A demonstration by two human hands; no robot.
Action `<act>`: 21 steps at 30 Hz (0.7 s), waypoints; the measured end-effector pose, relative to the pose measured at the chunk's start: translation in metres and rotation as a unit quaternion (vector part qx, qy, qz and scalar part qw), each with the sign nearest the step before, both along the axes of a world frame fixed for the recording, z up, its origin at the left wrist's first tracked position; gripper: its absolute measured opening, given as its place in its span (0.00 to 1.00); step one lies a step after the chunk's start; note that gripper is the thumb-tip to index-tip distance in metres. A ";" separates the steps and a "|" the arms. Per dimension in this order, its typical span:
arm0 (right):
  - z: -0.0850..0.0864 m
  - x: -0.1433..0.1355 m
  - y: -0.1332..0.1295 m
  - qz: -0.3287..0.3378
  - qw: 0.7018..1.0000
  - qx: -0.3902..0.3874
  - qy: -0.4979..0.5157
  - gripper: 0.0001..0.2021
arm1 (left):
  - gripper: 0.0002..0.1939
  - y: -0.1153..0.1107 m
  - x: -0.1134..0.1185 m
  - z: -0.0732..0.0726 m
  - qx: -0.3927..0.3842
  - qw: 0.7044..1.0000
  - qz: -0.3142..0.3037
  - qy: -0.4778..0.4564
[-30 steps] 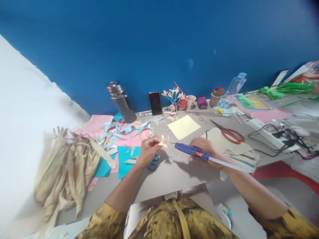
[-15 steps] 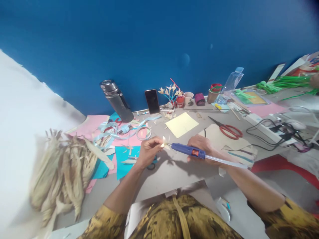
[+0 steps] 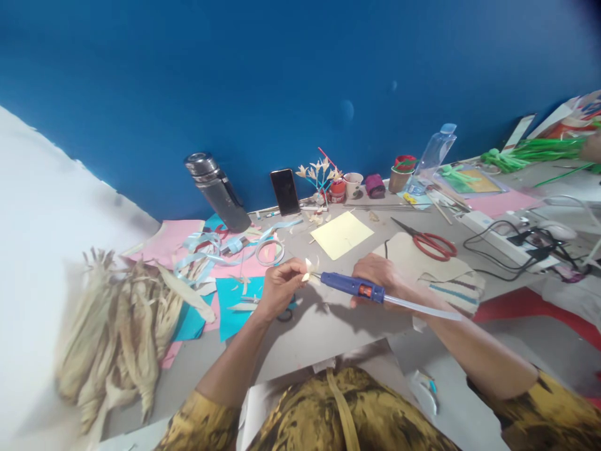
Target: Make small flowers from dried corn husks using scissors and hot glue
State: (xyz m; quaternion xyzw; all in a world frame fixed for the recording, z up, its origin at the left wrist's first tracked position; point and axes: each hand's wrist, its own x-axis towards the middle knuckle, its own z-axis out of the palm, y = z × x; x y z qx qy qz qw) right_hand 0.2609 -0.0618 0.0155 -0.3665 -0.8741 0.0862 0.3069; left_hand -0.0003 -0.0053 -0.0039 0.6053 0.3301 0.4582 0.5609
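Note:
Between its fingertips my left hand (image 3: 283, 285) pinches a small pale flower (image 3: 308, 272) with thin petals. My right hand (image 3: 375, 275) is wrapped round a blue glue gun (image 3: 350, 285), whose metal tip points left and meets or nearly meets the flower. A clear glue stick (image 3: 422, 306) juts from the back of the gun over my right wrist. Below and beside my left wrist, dark-handled scissors (image 3: 285, 314) lie partly hidden. A pale yellow sheet (image 3: 342, 235) rests on the table just beyond my hands.
Dried husks (image 3: 117, 332) lie at the left, near a grey flask (image 3: 218, 194). Along the wall stand a phone (image 3: 285, 191), finished flowers (image 3: 320, 172) and a clear bottle (image 3: 432, 160). Red-handled scissors (image 3: 434, 246) and a power strip (image 3: 502, 241) lie right. Another person's hand (image 3: 591, 147) shows far right.
The view has shifted very slightly. Both hands keep nearly the same pose, with the glue gun's tip still at the flower. At the far right, the green strand near the other person's hand has moved.

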 end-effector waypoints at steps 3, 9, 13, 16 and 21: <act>0.000 -0.001 0.000 -0.001 1.000 -0.002 0.000 0.21 | 0.10 -0.001 0.000 0.001 -0.008 1.000 0.001 -0.004; -0.001 -0.001 0.001 0.002 1.000 0.012 0.004 0.21 | 0.09 -0.001 0.000 0.000 -0.010 1.000 -0.009 -0.015; -0.004 0.000 0.002 -0.002 1.000 0.006 -0.010 0.22 | 0.09 -0.001 0.000 0.000 -0.007 1.000 -0.012 -0.015; -0.006 0.000 0.004 -0.011 1.000 0.010 -0.020 0.24 | 0.09 -0.002 0.001 0.003 -0.007 1.000 -0.011 -0.016; -0.005 0.000 0.003 -0.017 1.000 0.010 -0.020 0.25 | 0.10 -0.002 0.002 0.004 -0.012 1.000 -0.009 -0.012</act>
